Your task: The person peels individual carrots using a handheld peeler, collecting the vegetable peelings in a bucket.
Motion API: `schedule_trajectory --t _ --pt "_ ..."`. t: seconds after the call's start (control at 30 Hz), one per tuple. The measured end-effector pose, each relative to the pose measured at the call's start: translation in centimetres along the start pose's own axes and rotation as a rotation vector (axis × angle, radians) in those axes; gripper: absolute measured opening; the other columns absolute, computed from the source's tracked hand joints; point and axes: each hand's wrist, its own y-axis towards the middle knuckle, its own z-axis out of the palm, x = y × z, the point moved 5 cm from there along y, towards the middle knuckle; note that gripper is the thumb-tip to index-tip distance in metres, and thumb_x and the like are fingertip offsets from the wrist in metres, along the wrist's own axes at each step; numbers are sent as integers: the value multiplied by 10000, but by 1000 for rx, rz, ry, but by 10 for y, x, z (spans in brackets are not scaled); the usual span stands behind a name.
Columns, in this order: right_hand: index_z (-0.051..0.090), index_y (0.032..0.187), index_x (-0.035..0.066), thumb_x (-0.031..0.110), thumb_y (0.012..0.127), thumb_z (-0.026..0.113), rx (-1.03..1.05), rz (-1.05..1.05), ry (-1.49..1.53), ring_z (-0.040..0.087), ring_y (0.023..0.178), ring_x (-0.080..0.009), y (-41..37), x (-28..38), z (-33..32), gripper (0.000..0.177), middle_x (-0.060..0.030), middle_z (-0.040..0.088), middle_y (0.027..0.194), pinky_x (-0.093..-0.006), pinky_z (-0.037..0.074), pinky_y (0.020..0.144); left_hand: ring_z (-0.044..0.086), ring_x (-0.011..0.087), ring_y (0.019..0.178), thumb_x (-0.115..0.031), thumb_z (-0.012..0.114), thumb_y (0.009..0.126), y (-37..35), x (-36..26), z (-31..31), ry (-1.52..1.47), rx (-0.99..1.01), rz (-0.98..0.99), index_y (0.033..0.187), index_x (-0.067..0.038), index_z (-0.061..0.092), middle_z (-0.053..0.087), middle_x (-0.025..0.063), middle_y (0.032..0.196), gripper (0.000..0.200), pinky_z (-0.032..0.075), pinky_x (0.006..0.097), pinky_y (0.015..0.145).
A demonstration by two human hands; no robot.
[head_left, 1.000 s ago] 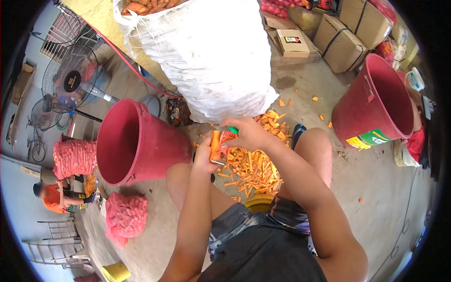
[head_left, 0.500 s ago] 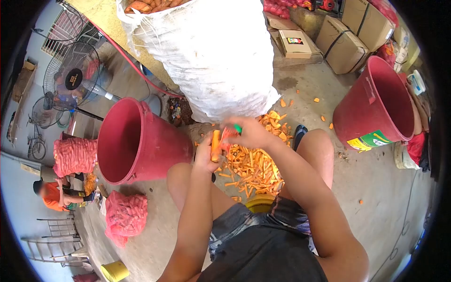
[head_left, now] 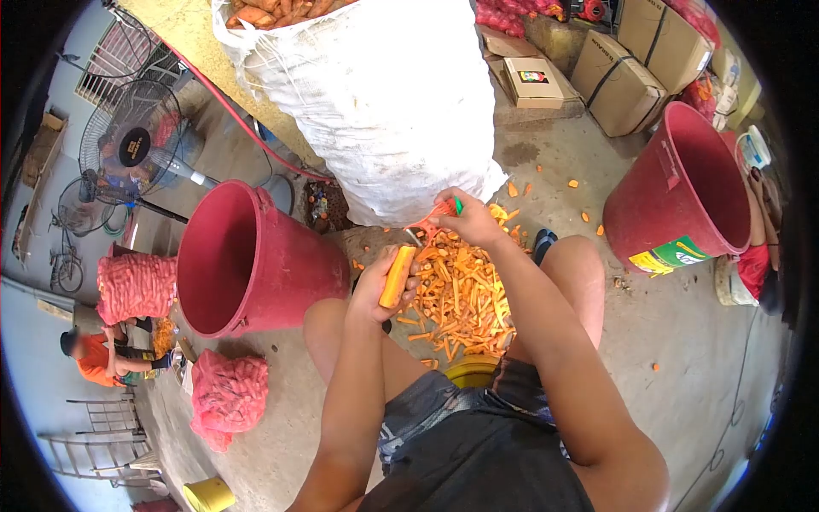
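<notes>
My left hand [head_left: 374, 278] is wrapped round a peeled orange carrot [head_left: 397, 275], held at a slant over my knees. In my right hand [head_left: 474, 225] is a peeler [head_left: 438, 215] with an orange-red handle and a green part. Its metal end lies right by the carrot's upper tip. Under both hands a heap of carrot peelings and trimmings [head_left: 461, 299] covers the floor. Part of a yellow container [head_left: 472, 372] shows between my legs, its lower portion hidden by my clothes.
A big white sack [head_left: 384, 111] of unpeeled carrots [head_left: 277, 12] stands ahead. Dark red tubs stand left [head_left: 294, 273] and right [head_left: 631, 205]. Filled net bags [head_left: 226, 388] and a fan [head_left: 132, 145] are at left. A person [head_left: 98, 358] sits far left; cardboard boxes [head_left: 618, 85] stand back right.
My right hand with the peeler has moved up and right, off the carrot's side to beyond its tip. The carrot has tilted, its upper end leaning right.
</notes>
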Motion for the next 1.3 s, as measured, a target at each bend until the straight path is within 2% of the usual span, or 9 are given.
schedule_trajectory --t 0.07,0.13,0.3,0.43,0.5,0.73,0.8,1.1,1.3 --pt "660 1174 82 225 881 882 -27 100 35 676 963 -171 3 -11 2 395 -65 738 1030 -355 560 872 580 224 778 -414 509 1118 -3 -1 1 -6 47 -21 1243 -121 590 618 92 984 329 493 342 590" --pt "665 1188 89 247 884 876 19 -183 4 676 965 -172 -5 20 12 402 -75 737 1030 -370 563 870 584 225 747 -419 505 1119 6 -3 -19 -100 -232 63 1230 -110 614 630 101 983 346 506 328 584" --pt "659 1240 85 234 850 872 244 -518 -240 714 1022 -311 -40 66 44 468 -131 739 1155 -418 563 917 575 224 681 -424 514 1114 23 3 -24 -274 -201 24 1221 -100 621 642 103 966 357 504 306 545" --pt "656 1236 85 230 864 866 67 -501 -277 706 993 -278 -12 40 12 451 -130 742 1128 -405 558 905 566 216 667 -411 521 1114 10 4 -7 17 -221 22 1232 -128 602 643 91 961 317 496 315 539" --pt "660 1220 80 225 874 861 6 -160 -109 688 962 -249 1 18 -6 425 -128 740 1087 -384 554 896 563 215 666 -408 518 1117 0 2 4 37 -159 27 1225 -144 597 644 91 966 297 492 321 545" --pt "650 1223 98 187 871 881 47 -152 -116 649 993 -170 -21 34 24 431 -61 708 1074 -370 550 924 586 180 661 -419 536 1112 9 -6 -10 -169 -311 139 1181 -182 619 635 59 871 260 470 326 531" --pt "667 1214 93 180 862 881 196 -491 -256 675 992 -196 -40 57 45 421 -77 724 1084 -370 556 914 611 168 653 -423 572 1096 13 -5 -11 -216 -301 52 1159 -200 638 657 30 858 240 477 327 508" --pt "670 1228 75 181 858 885 -33 -155 -163 691 1037 -216 -8 27 -5 441 -92 742 1117 -368 540 955 621 199 662 -408 586 1088 7 0 -12 -1 -214 100 1143 -141 634 663 61 883 277 487 327 506" --pt "648 1257 84 214 839 899 72 -332 -247 695 1032 -238 -30 51 27 505 -103 735 1085 -387 544 938 631 196 714 -391 575 1096 16 1 -27 -127 -198 74 1136 -117 627 678 68 954 282 500 322 533"
